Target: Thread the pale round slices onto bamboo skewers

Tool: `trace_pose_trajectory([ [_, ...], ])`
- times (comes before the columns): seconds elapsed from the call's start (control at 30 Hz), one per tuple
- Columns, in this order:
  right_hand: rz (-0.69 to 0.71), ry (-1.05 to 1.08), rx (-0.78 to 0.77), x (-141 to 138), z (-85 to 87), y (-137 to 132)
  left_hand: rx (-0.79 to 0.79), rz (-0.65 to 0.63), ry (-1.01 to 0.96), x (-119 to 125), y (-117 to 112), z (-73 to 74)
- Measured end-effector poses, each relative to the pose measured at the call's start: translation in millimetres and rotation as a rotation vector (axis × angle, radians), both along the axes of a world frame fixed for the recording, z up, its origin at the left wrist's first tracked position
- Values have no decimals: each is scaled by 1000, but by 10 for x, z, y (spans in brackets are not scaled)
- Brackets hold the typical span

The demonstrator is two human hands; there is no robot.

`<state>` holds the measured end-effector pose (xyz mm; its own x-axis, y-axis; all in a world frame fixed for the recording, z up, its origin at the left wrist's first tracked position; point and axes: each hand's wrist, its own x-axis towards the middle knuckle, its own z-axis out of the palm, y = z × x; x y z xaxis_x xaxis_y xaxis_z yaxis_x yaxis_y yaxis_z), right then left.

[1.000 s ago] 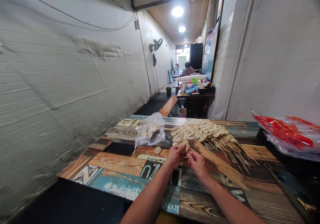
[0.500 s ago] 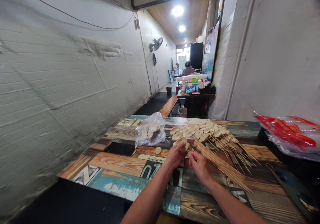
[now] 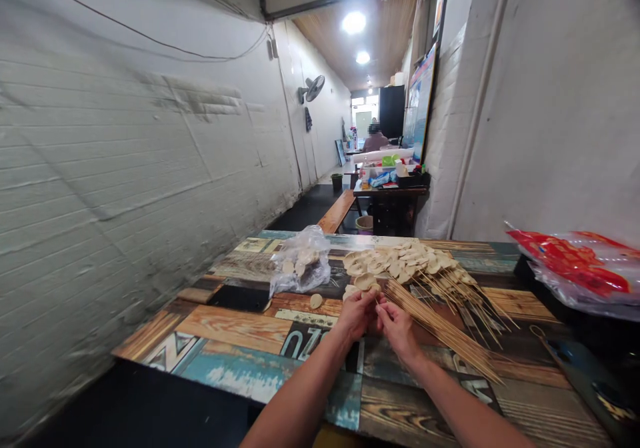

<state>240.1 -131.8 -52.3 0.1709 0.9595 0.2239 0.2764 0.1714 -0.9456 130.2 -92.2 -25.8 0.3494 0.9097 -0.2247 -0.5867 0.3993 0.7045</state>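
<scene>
Now our left hand [image 3: 356, 313] pinches a pale slice [image 3: 374, 289] and our right hand [image 3: 395, 321] pinches a skewer [image 3: 383, 305], just before the skewer bundle [image 3: 440, 331]. We should push straight through the slice's middle.

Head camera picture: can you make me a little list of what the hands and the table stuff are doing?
left hand: pinching pale round slices at the pile's near end
right hand: fingertips meeting the left hand's
bare skewers: bundle lying right of the hands
skewered slices: heap behind the hands
plastic bag: left of the heap, slices inside
table: painted wood planks
</scene>
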Motion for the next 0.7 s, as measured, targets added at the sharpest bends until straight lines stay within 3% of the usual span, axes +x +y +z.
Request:
trace_pose_trajectory([
  [0.17,-22,-28,29,1,-5,5,38,66,81,76,-20,-63],
  [0.37,-104,-84,46,25,-14,13,280,202,461,117,-49,-136],
  [0.5,-141,-81,47,51,-8,19,417,228,669,93,-52,-127],
  [0.7,-97,-31,52,52,33,-3,205,327,474,9,42,-43],
])
